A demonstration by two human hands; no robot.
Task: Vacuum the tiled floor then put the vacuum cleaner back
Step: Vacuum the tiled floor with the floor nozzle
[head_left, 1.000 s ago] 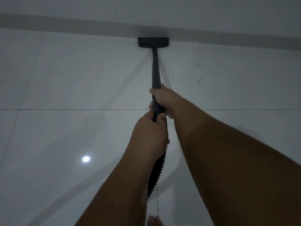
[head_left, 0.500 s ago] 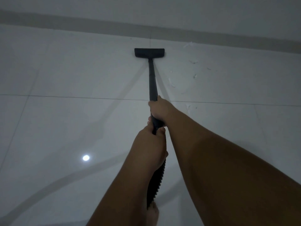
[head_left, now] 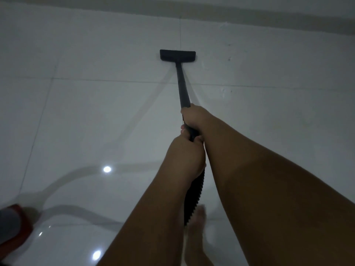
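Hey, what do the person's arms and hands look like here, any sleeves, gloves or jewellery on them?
Both arms are bare: no sleeve shows on the left forearm or the right forearm up to the picture's edge. The left hand and right hand wear no gloves, and no watch, bracelet or ring is visible, though the light is dim.

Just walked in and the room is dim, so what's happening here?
A person is vacuuming the white tiled floor. Both hands grip the black wand, the right hand ahead and the left hand behind it, where the ribbed hose begins. The floor head lies flat on a tile, short of the grey strip by the wall. A red thing at the lower left edge may be the cleaner's body; I cannot tell.
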